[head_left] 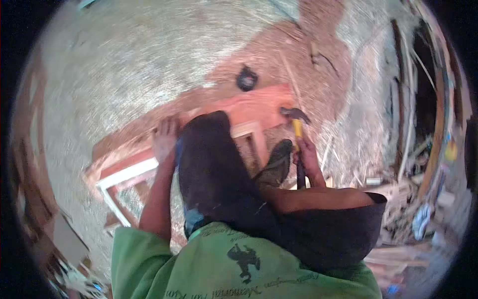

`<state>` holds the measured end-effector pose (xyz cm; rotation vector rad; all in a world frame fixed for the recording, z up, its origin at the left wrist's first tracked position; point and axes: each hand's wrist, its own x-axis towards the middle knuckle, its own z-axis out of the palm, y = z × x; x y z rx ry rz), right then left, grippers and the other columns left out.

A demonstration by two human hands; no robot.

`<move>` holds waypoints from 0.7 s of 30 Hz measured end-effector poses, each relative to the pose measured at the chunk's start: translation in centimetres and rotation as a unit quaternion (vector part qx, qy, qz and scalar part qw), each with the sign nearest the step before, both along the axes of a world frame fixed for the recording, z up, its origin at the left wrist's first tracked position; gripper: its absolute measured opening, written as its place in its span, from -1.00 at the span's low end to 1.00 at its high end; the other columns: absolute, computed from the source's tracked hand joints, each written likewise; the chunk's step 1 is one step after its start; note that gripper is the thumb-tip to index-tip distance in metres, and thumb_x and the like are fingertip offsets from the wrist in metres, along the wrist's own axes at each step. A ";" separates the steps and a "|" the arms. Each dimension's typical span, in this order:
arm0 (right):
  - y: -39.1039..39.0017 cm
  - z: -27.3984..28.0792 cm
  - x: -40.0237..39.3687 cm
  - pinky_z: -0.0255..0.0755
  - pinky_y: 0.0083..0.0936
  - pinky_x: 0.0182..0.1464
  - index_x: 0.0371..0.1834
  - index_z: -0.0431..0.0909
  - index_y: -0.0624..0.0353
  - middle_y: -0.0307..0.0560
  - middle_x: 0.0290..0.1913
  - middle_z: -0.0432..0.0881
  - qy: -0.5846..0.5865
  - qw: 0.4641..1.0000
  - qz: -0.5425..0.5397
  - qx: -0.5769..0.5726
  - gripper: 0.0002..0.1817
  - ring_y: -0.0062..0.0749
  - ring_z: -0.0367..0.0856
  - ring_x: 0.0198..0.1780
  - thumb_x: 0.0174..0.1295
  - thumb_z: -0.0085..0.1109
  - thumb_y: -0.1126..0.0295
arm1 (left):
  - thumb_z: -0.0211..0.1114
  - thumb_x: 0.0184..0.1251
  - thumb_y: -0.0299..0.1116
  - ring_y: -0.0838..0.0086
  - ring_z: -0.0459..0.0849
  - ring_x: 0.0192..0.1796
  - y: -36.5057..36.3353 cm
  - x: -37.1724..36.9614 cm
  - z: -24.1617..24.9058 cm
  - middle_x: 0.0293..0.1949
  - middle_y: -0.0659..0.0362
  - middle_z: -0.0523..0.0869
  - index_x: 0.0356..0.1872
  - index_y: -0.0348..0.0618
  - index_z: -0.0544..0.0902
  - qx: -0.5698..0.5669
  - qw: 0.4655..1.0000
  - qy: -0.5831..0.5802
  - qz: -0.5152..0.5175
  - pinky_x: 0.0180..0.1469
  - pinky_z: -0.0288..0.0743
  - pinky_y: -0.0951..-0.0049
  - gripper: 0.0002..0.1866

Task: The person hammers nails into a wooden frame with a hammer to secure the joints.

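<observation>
My right hand (308, 155) is wrapped round the yellow and black handle of a claw hammer (298, 124), its dark metal head raised beside the end of a reddish wooden board (264, 105). At the left, my left hand (167, 137) lies with fingers stretched out on the board's near edge. A pale rectangular wooden frame (130, 172) sits against the board, and my bent knee in dark trousers covers its middle. Its right corner (255, 130) shows beyond the knee. Whether the frame and board are joined cannot be made out.
A round black object, perhaps a tape measure (246, 78), lies on the ground past the board. Another tool with a thin handle (318, 56) lies farther off. My shoe (279, 162) is close to the hammer. Scrap wood (398, 199) is piled at the right.
</observation>
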<state>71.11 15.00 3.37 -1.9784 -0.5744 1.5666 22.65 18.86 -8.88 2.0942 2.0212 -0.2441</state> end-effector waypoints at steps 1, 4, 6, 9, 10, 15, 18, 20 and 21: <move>-0.4 -0.4 -0.1 0.41 -0.60 -0.55 0.75 0.29 -0.21 -0.35 -0.41 0.54 0.001 1.000 -0.002 0.004 -0.37 -0.64 0.46 -0.58 0.68 0.16 0.14 | 0.16 0.60 0.12 0.19 0.45 0.62 0.5 0.9 2.0 0.57 0.08 0.53 0.56 0.02 0.49 0.001 0.997 -0.067 0.031 0.46 0.41 -0.09 -0.35; -0.5 0.0 -2.6 0.43 -0.58 -0.52 0.53 0.48 0.00 -0.34 -0.42 0.53 0.014 0.986 0.152 -0.062 -0.52 -0.63 0.47 -0.55 0.65 0.21 0.16 | 0.23 0.56 0.04 0.03 0.59 0.46 0.3 1.5 2.8 0.41 0.01 0.65 0.48 -0.06 0.56 0.043 0.991 -0.119 0.040 0.45 0.48 -0.05 -0.40; -0.5 0.9 -2.9 0.40 -0.60 -0.51 0.53 0.47 -0.01 -0.35 -0.43 0.51 0.093 0.981 0.163 -0.043 -0.53 -0.66 0.45 -0.53 0.64 0.21 0.20 | 0.23 0.56 -0.09 0.03 0.53 0.50 -0.4 1.1 0.7 0.41 -0.06 0.63 0.48 -0.04 0.54 0.121 0.976 -0.179 0.032 0.58 0.33 -0.08 -0.44; 0.7 0.9 -2.3 0.35 -0.62 -0.50 0.63 0.41 -0.04 -0.36 -0.44 0.48 0.087 0.974 0.204 -0.045 -0.45 -0.68 0.43 -0.52 0.63 0.20 0.26 | 0.30 0.51 -0.16 0.00 0.52 0.49 -4.2 -2.0 6.5 0.39 -0.07 0.62 0.43 -0.05 0.59 0.284 0.927 -0.169 0.176 0.58 0.28 -0.09 -0.48; 1.0 0.9 -2.7 0.33 -0.62 -0.51 0.64 0.39 -0.01 -0.34 -0.36 0.54 0.053 0.972 0.226 -0.034 -0.43 -0.68 0.41 -0.52 0.62 0.23 0.25 | 0.31 0.49 -0.18 -0.01 0.53 0.47 -5.5 -2.3 8.2 0.36 -0.07 0.64 0.40 -0.05 0.61 0.338 0.903 -0.153 0.219 0.58 0.28 -0.10 -0.49; 2.1 0.1 -2.3 0.23 -0.62 -0.51 0.74 0.28 0.03 -0.30 -0.19 0.66 -0.028 0.966 0.256 0.021 -0.30 -0.67 0.35 -0.52 0.59 0.28 0.25 | 0.50 0.24 -0.36 -0.07 0.62 0.14 -23.6 -15.3 9.2 0.01 -0.09 0.71 0.06 -0.22 0.69 0.413 0.769 -0.053 0.485 0.22 0.42 -0.09 -0.62; 2.5 -1.9 -0.5 0.27 -0.58 -0.48 0.80 0.20 0.00 -0.19 -0.10 0.68 -0.046 0.952 0.298 0.061 -0.22 -0.64 0.39 -0.49 0.58 0.29 0.23 | 0.49 0.30 -0.36 -0.16 0.69 -0.06 -39.5 -21.7 4.6 -0.14 -0.11 0.72 -0.04 -0.29 0.70 0.349 0.641 0.100 0.677 0.01 0.54 -0.10 -0.71; 2.7 -3.1 1.6 0.30 -0.56 -0.47 0.82 0.16 -0.01 -0.13 -0.03 0.69 -0.045 0.947 0.307 0.080 -0.18 -0.61 0.43 -0.46 0.57 0.31 0.19 | 0.51 0.24 -0.27 -0.24 0.78 -0.02 -47.9 -23.5 3.3 -0.07 -0.20 0.81 -0.01 -0.32 0.73 0.250 0.570 0.074 0.779 0.03 0.63 -0.13 -0.61; 2.6 -3.2 2.0 0.31 -0.56 -0.46 0.83 0.12 -0.02 -0.10 0.02 0.71 -0.027 0.951 0.298 0.080 -0.15 -0.59 0.44 -0.45 0.57 0.32 0.16 | 0.49 0.24 -0.23 -0.26 0.81 0.00 -51.0 -24.0 3.6 -0.05 -0.25 0.83 0.00 -0.34 0.75 0.207 0.556 0.030 0.805 0.05 0.65 -0.14 -0.58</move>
